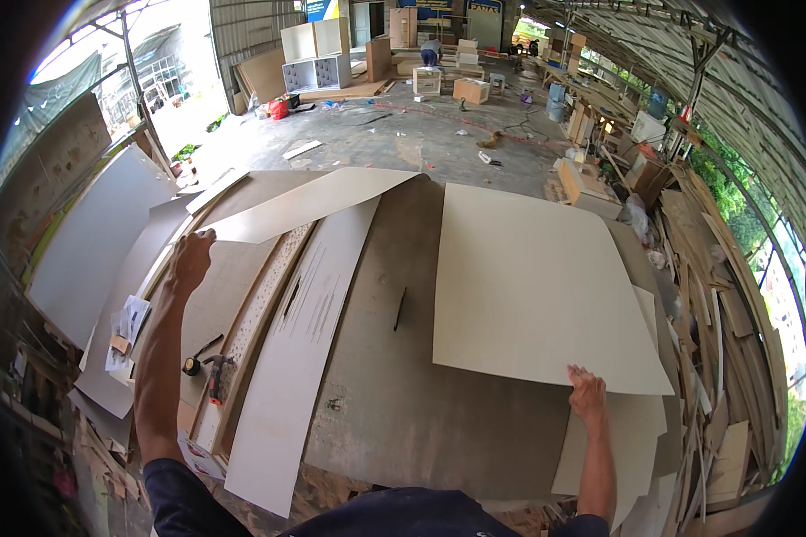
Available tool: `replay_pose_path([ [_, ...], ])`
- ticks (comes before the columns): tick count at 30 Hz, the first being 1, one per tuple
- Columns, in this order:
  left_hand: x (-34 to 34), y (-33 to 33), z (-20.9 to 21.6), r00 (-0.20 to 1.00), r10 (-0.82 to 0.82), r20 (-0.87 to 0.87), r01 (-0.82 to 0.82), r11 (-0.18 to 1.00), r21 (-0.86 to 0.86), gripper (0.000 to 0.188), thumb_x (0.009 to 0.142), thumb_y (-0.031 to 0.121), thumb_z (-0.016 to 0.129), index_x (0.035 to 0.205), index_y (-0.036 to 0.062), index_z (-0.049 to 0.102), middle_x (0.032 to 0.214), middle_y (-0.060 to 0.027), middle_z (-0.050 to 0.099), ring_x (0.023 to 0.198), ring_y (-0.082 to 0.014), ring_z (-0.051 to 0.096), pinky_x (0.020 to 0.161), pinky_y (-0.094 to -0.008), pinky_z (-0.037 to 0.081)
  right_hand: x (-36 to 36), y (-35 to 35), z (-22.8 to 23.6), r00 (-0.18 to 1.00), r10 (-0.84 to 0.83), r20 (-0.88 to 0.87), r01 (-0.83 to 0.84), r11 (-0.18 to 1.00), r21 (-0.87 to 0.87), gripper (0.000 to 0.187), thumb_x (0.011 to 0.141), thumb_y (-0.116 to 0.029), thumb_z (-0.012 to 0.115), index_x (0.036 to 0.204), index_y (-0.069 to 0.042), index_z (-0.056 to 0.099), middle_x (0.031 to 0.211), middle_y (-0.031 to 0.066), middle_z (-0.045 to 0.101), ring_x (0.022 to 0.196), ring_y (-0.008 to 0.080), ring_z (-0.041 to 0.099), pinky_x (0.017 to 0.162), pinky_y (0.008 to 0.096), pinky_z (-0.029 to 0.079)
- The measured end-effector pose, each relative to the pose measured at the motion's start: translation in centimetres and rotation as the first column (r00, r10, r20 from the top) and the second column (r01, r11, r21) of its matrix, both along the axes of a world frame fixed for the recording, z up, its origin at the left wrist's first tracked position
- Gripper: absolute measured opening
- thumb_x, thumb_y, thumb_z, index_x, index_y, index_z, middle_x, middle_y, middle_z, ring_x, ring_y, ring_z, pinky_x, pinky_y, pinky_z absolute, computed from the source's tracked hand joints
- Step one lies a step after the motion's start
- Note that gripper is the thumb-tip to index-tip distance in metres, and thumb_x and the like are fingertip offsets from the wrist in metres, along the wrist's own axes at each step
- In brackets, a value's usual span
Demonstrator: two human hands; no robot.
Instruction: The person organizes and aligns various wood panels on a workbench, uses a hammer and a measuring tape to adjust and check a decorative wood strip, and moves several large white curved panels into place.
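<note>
My left hand [191, 259] is closed on the near-left end of a long, narrow cream sheet strip [331, 198], which slants away across the work table [376, 421]. At the right, my right hand [587, 394] grips the near edge of a large cream sheet [537, 286]. Between the two lies a thin dark marking stick [400, 309], perhaps a pencil. A pale board [304, 349] with dark lines lies beside a wooden frame [251, 345] left of the middle. A hammer [215, 383] with an orange-red grip rests there, next to a tape measure [191, 365].
More cream sheets [600, 461] lie under my right forearm. Papers [129, 329] lie at the left near a leaning white panel [98, 246]. Wood offcuts [721, 358] pile up along the right. Far back, a person [431, 52] bends among cabinet boxes [316, 72].
</note>
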State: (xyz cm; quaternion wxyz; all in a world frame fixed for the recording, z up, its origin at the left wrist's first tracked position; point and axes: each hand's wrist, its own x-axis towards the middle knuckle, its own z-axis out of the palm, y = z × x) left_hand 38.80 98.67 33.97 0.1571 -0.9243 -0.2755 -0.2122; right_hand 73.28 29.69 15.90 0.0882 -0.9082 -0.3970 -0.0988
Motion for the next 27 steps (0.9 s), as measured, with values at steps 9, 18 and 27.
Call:
replay_pose_path([
  [9,-10.9,-0.7,-4.1,0.999,-0.016,-0.03,0.016,1.0,0.015,0.03,0.081,-0.006,0.045,0.106,0.0009,0.06,0.09,-0.0231,0.062,0.086,-0.0387,0.062,0.074,-0.0481,0.048,-9.5,-6.4,-0.7,0.999,-0.034,0.006,0.034,0.999,-0.02,0.042,0.07,0.005,0.051,0.11,0.003,0.062,0.111,0.0217,0.063,0.105,0.0372,0.061,0.092,0.046,0.048],
  [18,-18.2,-3.8,-11.6,0.992,0.09,-0.09,-0.094,0.994,-0.05,0.036,0.08,-0.009,0.046,0.114,-0.0038,0.057,0.116,-0.0223,0.06,0.112,-0.0378,0.055,0.096,-0.0433,0.046,-19.3,-11.9,-3.7,0.993,-0.1,-0.055,0.101,0.995,0.008,0.042,0.073,0.006,0.049,0.113,0.004,0.061,0.114,0.0239,0.062,0.109,0.0415,0.058,0.098,0.0511,0.043],
  [27,-30.1,-2.3,-8.5,0.982,0.17,-0.085,-0.174,0.983,-0.05,0.044,0.081,-0.009,0.043,0.122,-0.0029,0.056,0.124,-0.0215,0.057,0.116,-0.0338,0.055,0.102,-0.0393,0.043,-27.8,-16.8,-6.4,0.983,-0.159,-0.093,0.155,0.987,-0.053,0.041,0.077,0.001,0.045,0.116,0.004,0.06,0.116,0.0254,0.061,0.112,0.043,0.056,0.101,0.0518,0.04],
])
